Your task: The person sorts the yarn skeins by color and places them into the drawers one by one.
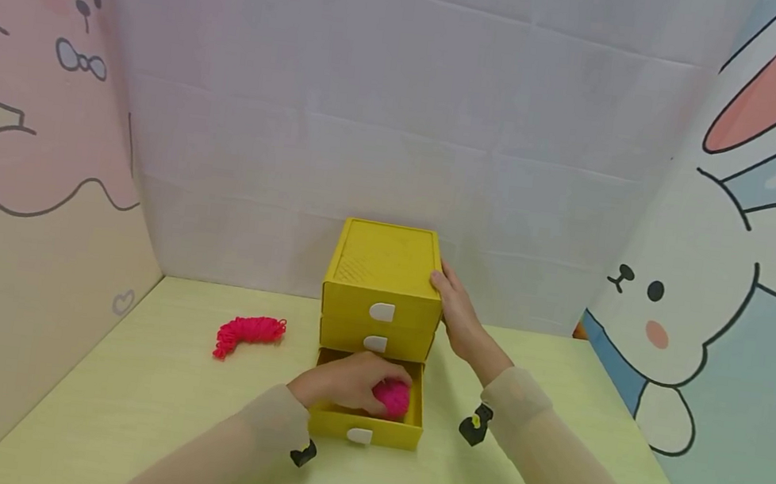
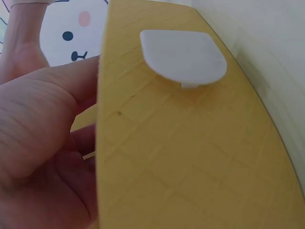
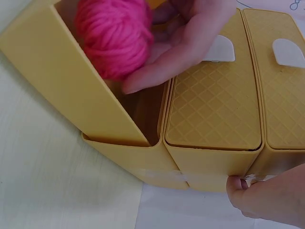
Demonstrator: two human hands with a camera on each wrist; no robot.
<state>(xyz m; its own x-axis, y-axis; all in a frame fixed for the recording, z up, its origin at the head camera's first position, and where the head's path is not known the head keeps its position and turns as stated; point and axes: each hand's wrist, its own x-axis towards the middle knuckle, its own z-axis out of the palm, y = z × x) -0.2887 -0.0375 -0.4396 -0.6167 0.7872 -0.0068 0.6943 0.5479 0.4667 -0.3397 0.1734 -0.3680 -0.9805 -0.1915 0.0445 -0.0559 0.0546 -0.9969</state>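
Observation:
A yellow three-drawer cabinet [image 1: 390,254] has its bottom drawer [image 1: 338,428] pulled out. Inside that drawer, my left hand [image 1: 354,382] grips a bright pink ball of yarn [image 1: 393,398] with thumb and fingers. The right wrist view shows the yarn's wound strands and the thumb along its side. In the left wrist view, the drawer front hides the yarn and my fingertips. My right hand [image 1: 463,322] rests against the cabinet's right side, thumb near the top edge.
A bundle of pinkish-red yarn [image 1: 250,335] lies on the pale table [image 1: 147,398], left of the cabinet. Behind is a white sheet [image 1: 402,116]. Panels with a pink cartoon animal [image 1: 40,75] and a white rabbit [image 1: 680,331] stand at the sides.

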